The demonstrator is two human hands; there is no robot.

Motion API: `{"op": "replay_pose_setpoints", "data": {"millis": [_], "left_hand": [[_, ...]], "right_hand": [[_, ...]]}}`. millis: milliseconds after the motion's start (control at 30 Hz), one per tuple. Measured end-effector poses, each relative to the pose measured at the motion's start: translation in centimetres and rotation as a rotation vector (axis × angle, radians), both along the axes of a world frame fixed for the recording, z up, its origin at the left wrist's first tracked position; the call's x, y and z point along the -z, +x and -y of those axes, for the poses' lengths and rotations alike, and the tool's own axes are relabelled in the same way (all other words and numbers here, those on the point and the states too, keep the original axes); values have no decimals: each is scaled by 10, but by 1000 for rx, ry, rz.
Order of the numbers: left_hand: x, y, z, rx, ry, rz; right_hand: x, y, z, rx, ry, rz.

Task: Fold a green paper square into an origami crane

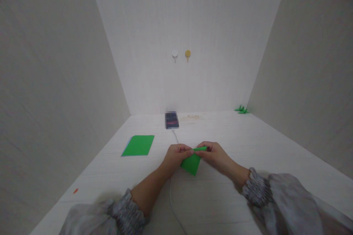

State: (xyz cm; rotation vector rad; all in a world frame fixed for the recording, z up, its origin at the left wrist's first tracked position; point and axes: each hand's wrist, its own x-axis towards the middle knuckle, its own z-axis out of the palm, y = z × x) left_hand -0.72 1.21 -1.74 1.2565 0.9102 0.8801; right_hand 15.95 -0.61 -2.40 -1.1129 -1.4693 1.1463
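Note:
A sheet of green paper (192,164), partly folded, is held between my two hands above the white table. My left hand (176,157) is closed on its upper left part, thumb on top, with a ring on one finger. My right hand (211,151) pinches the upper right end, where a narrow folded strip shows. The lower part of the paper hangs toward me and ends in a corner. My fingers hide part of the upper edge.
A stack of green paper squares (138,145) lies to the left. At the back stands a phone-like dark device (171,120), blurred, with a white cable (171,198) running toward me. Small folded green paper pieces (242,110) sit at the far right; an orange scrap (75,191) lies front left.

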Motion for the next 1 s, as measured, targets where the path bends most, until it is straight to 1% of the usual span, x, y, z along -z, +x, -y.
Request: {"op": "replay_pose_setpoints", "data": {"millis": [100,333,567,700,833,1000], "left_hand": [[-1,0,0,8,-1,10],[-1,2,0,1,-3,31],[-4,1,1,0,-21,48],[-5,1,2,-3,-2,29],[-4,1,1,4,-20,38],[-2,0,-1,24,-49,40]], "right_hand": [[-4,-1,2,-15,-31,-119],[-12,-2,6,-38,1,-184],[-12,-2,7,-36,-3,-187],[-12,-1,6,-24,16,-161],[-13,0,7,-15,24,-114],[-12,1,6,-32,36,-111]]}}
